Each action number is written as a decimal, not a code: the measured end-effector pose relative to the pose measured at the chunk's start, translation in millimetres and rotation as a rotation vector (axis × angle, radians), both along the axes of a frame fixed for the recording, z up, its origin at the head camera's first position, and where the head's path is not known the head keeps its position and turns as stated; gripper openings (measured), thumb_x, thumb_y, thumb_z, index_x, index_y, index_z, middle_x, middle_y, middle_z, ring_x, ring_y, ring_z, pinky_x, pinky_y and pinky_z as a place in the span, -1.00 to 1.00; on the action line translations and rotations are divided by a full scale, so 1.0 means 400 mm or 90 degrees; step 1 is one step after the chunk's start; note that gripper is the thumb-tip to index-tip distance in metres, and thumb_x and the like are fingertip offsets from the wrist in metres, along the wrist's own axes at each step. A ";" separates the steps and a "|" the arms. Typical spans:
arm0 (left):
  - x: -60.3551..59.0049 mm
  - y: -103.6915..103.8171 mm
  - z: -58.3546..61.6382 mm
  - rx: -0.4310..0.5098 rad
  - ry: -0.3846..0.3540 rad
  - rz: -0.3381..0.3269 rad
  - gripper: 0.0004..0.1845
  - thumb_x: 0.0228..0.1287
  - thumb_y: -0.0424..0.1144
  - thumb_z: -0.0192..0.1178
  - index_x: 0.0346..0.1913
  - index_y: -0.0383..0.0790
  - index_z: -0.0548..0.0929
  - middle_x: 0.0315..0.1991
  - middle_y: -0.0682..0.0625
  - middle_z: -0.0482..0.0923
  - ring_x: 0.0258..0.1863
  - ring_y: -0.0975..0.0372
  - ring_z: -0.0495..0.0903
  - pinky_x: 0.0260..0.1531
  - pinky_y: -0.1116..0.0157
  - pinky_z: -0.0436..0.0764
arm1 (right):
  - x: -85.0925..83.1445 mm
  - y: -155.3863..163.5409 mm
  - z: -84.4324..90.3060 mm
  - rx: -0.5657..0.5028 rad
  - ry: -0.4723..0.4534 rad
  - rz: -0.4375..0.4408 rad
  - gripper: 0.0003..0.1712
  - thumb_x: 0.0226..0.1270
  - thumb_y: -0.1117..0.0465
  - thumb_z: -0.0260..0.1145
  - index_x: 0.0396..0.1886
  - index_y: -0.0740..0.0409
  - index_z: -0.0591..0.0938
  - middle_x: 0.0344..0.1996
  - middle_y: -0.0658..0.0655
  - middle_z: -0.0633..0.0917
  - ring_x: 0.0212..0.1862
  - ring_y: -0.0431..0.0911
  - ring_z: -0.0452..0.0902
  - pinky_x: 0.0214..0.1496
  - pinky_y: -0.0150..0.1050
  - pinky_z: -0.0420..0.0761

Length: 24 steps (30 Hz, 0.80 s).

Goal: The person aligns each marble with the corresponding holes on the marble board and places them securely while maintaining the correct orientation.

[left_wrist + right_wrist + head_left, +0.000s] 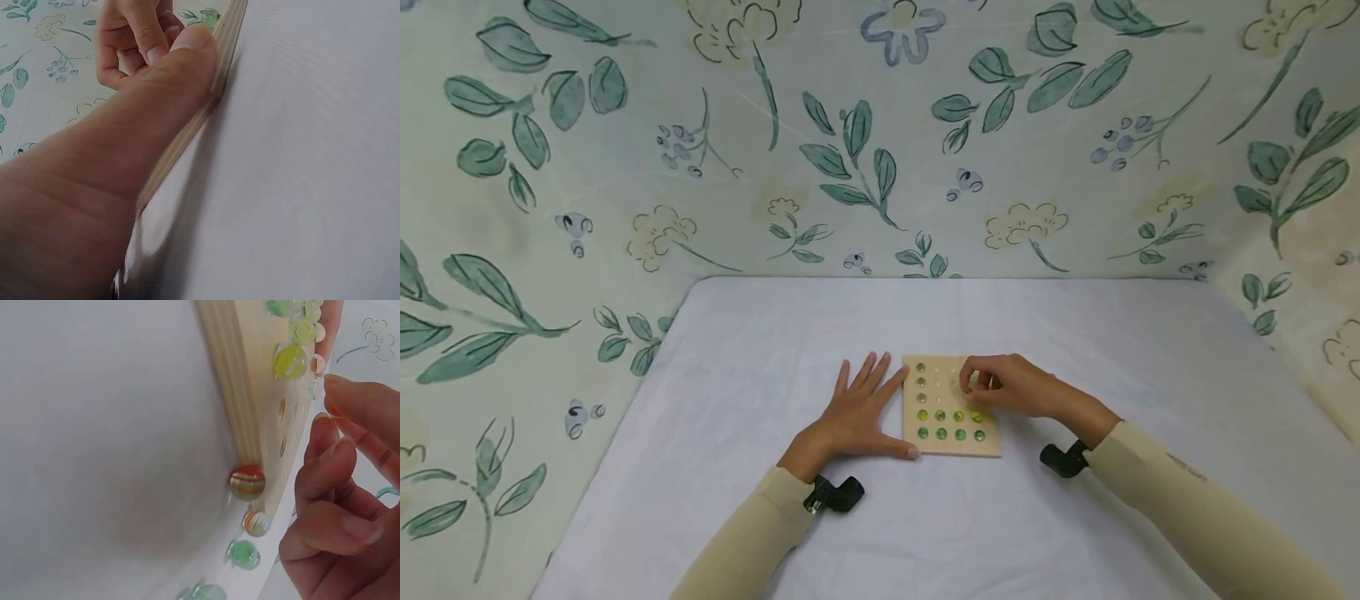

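Note:
A square wooden board [962, 450] with rows of round hollows lies on the white cloth. Green and yellow-green marbles [960, 434] fill its two near rows, and clearer marbles [921, 382] stand in the left column. My left hand [859, 418] lies spread beside the board, its index finger and thumb touching the left side and near corner. Over the board's right part, my right hand [1018, 385] pinches a small clear marble [334, 414] between thumb and index finger; the fingers hide most of it. Its other fingers are curled in.
In the right wrist view, a red-striped marble [247, 482], an orange-and-white marble [257, 523] and a green marble [244, 555] lie loose on the cloth [112, 487] by the board's right edge. A leaf-patterned backdrop [880, 233] rises behind the table.

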<state>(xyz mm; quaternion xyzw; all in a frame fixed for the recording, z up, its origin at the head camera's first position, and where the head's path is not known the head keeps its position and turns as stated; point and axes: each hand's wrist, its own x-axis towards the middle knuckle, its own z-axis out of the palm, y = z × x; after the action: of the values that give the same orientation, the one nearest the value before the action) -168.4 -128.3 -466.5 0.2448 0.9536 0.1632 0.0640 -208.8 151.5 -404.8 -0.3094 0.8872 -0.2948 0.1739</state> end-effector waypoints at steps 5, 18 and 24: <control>-0.002 0.001 0.004 -0.005 0.003 -0.002 0.31 -0.25 0.67 0.10 0.56 0.11 -0.11 0.56 -0.04 -0.32 0.52 0.08 -0.41 0.37 -0.12 -0.45 | -0.009 -0.016 0.002 -0.010 -0.018 0.005 -0.86 0.31 0.26 0.33 -0.17 0.04 0.59 -0.48 0.02 0.55 -0.42 -0.11 0.46 -0.39 -0.33 0.48; -0.003 0.001 0.009 -0.011 -0.010 0.002 0.32 -0.26 0.68 0.08 0.56 0.12 -0.13 0.56 -0.03 -0.33 0.52 0.09 -0.42 0.37 -0.12 -0.46 | -0.025 -0.059 -0.013 -0.027 -0.049 0.022 -0.88 0.32 0.26 0.31 -0.16 0.03 0.61 -0.51 0.02 0.53 -0.45 -0.13 0.43 -0.41 -0.34 0.46; -0.005 0.000 0.004 -0.015 -0.012 0.001 0.32 -0.26 0.69 0.06 0.56 0.13 -0.15 0.56 -0.02 -0.35 0.52 0.09 -0.42 0.37 -0.12 -0.45 | -0.023 -0.076 -0.017 -0.021 -0.062 0.030 -0.89 0.32 0.24 0.32 -0.18 0.02 0.61 -0.51 0.02 0.56 -0.47 -0.14 0.45 -0.41 -0.32 0.49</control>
<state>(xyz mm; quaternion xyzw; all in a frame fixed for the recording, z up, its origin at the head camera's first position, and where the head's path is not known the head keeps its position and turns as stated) -170.3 -128.3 -465.1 0.2416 0.9551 0.1541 0.0757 -217.9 121.2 -411.8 -0.3184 0.8653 -0.3197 0.2185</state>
